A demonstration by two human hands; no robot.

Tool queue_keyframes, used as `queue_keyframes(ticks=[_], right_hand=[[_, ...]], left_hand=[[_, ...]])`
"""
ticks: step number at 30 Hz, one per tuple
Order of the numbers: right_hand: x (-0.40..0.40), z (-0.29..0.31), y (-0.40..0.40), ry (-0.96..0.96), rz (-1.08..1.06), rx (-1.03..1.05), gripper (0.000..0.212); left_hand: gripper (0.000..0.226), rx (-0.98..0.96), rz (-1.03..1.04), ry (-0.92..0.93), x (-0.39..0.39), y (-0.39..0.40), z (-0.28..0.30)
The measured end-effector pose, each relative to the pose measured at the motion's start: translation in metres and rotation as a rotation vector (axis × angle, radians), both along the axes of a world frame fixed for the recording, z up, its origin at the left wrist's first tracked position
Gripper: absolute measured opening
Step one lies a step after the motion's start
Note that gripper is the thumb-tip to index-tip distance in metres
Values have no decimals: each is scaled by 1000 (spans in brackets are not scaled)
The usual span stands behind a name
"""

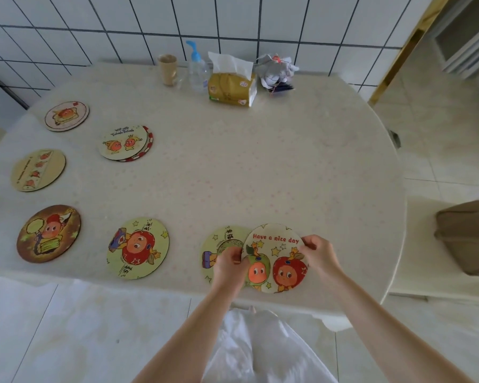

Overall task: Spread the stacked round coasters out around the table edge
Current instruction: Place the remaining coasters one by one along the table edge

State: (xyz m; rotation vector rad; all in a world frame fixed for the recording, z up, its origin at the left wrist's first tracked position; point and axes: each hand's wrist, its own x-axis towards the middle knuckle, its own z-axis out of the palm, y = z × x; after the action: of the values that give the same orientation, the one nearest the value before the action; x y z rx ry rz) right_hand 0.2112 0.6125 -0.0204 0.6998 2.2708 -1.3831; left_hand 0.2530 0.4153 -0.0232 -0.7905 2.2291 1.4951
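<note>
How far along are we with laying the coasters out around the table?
Done: four single coasters lie apart along the left and near edges, from the pale one round to the green one. In hand: the left hand and right hand hold the "Have a nice day" coaster over another green coaster. Left: place it, split the two overlapping coasters, and fill the bare right edge.

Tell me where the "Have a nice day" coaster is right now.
In the head view, the "Have a nice day" coaster sits at the table's near edge, held between both hands, overlapping a green coaster.
</note>
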Motion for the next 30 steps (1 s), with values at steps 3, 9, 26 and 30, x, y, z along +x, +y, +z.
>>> queue_keyframes(ticks=[3,9,26,30], right_hand=[[1,-2,32,-11,-61,61,17],[4,-9,78,-37,-78,196,18],[-7,-11,87,-41,85,427,19],[-31,-1,53,20,176,375,25]], left_hand=[[13,57,-64,-6,-3,33,-2],[17,18,-219,-47,-6,83,-10],[27,-88,-376,-32,-14,74,-25],[24,-118,-341,5,-25,51,-21]])
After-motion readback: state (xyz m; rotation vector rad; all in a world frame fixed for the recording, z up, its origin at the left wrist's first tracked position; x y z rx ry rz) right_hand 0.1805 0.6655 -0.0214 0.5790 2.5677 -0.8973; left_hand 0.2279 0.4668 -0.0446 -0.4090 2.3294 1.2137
